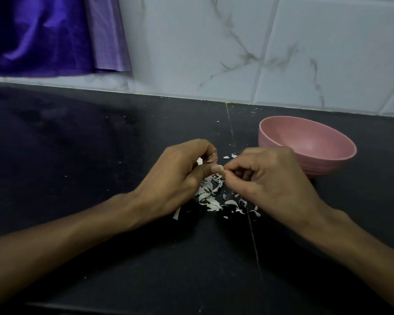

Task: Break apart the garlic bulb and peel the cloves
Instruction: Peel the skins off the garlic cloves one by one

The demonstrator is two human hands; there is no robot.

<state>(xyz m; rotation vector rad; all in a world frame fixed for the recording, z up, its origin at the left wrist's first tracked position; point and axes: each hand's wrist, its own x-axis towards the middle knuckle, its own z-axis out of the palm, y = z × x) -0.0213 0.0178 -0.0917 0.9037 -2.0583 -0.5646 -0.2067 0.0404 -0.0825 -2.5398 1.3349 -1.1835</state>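
Note:
My left hand and my right hand meet over the dark counter. Between their fingertips is a small pale garlic clove, mostly hidden. The left thumb and fingers pinch it, and the right thumb and forefinger pinch its end or its skin. A pile of white garlic skins lies on the counter right below the hands. No whole bulb is visible.
A pink bowl stands just behind and to the right of my right hand; its visible inside looks bare. A white marbled tile wall closes the back. Purple cloth hangs at the upper left.

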